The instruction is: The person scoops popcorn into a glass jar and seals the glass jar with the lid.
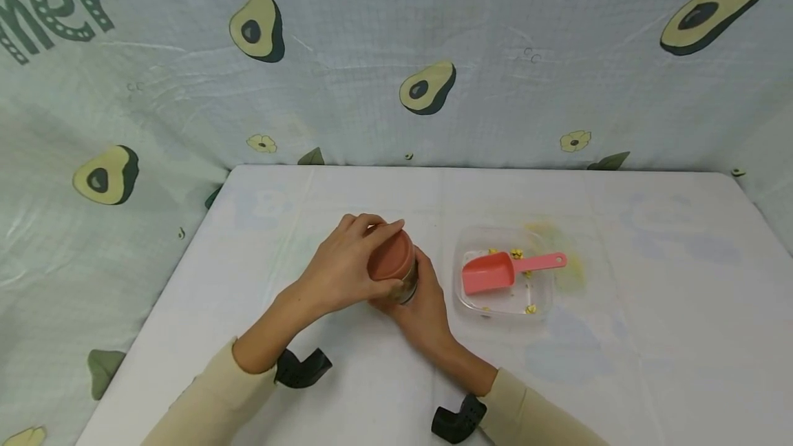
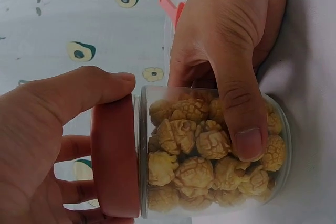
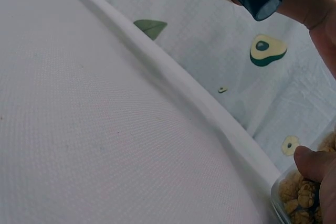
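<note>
A clear jar point(image 2: 197, 174) packed with caramel popcorn has a reddish-brown lid point(image 1: 392, 258) at its mouth. My left hand point(image 1: 343, 270) grips the lid from above, thumb and fingers spread around its sides. Lower down, my right hand point(image 1: 426, 312) holds the jar's body, and its thumb point(image 2: 239, 108) lies across the glass in the left wrist view. A thin band of clear glass shows beside the lid there; how tightly the lid sits I cannot tell. Only a corner of the jar and part of the right hand appear in the right wrist view.
Right of the hands, a clear plastic container point(image 1: 548, 303) stands on the white-covered table point(image 1: 669, 336). It holds a few popcorn bits, and a pink scoop point(image 1: 492, 274) lies over it, handle across the right rim. An avocado-print sheet point(image 1: 347, 33) hangs behind the table.
</note>
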`<state>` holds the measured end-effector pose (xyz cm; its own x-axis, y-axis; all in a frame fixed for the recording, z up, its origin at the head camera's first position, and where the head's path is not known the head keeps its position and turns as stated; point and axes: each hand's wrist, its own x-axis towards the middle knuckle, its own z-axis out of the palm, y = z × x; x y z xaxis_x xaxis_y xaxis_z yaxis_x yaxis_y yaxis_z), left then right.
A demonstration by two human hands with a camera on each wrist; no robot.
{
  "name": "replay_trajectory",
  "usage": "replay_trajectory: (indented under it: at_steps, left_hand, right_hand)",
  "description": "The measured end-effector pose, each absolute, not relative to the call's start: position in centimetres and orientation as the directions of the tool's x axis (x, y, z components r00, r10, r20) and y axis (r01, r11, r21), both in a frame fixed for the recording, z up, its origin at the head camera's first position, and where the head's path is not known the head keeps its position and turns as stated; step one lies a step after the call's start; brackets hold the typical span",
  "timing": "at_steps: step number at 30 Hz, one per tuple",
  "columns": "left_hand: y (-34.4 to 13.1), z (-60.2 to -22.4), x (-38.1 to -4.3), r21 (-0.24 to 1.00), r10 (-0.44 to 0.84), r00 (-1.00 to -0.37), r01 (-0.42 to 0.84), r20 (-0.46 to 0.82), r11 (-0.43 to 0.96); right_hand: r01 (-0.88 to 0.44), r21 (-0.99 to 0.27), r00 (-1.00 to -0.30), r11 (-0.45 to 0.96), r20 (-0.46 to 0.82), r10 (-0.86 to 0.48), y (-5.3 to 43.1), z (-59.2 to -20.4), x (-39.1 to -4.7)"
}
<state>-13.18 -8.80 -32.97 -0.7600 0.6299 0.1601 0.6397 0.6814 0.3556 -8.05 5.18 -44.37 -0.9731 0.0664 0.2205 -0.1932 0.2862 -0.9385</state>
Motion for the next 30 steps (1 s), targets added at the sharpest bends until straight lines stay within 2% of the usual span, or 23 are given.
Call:
replay_trajectory:
  at_steps: [16, 30]
  left_hand:
    - [-9.12, -32.48, -13.55, 0.344, 0.746, -0.652, 0.737, 0.135, 0.582]
    - [-8.91, -32.14, -13.55, 0.311, 0.701, -0.702, 0.699, 0.127, 0.644]
  right_hand:
    - [-0.187, -0.931, -0.972, 0.313, 0.221, 0.079, 5.18, -44.52, -8.13]
    - [-0.17, -0.945, -0.978, 0.28, 0.197, 0.074, 5.13, -44.3, -8.13]
